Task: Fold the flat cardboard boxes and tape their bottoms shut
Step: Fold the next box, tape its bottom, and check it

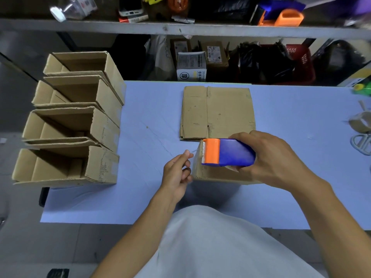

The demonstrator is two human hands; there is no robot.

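So the person is at a light blue table (281,157) with a folded-up cardboard box (216,174) sitting near the middle, right in front of them. The right hand (275,159) is wrapped around a blue and orange tape dispenser (226,152), which rests on top of the box with its toothed orange end pointing to 9 o'clock, right at the box's left edge. A bit of clear tape looks like it comes off that end, but it's see-through enough that it's hard to tell exactly where it runs.

The left hand (178,173) is just beside the box at its 9 o'clock side, fingers curled in with the thumb and fingertips close together near the box edge. Can't really tell whether it's pinching the tape end or just touching the cardboard.

Past the box at 12 o'clock there's a stack of flat boxes (217,112) lying on the table, touching or nearly touching the one being worked on. Over at 9 o'clock, along the table's left edge, four finished boxes (74,119) sit in a row with their open ends facing the camera.

At 3 o'clock by the right edge there's a roll of tape (360,122) and some pale scissors (361,143) just below it. A cluttered shelf (180,27) runs across at 12 o'clock.
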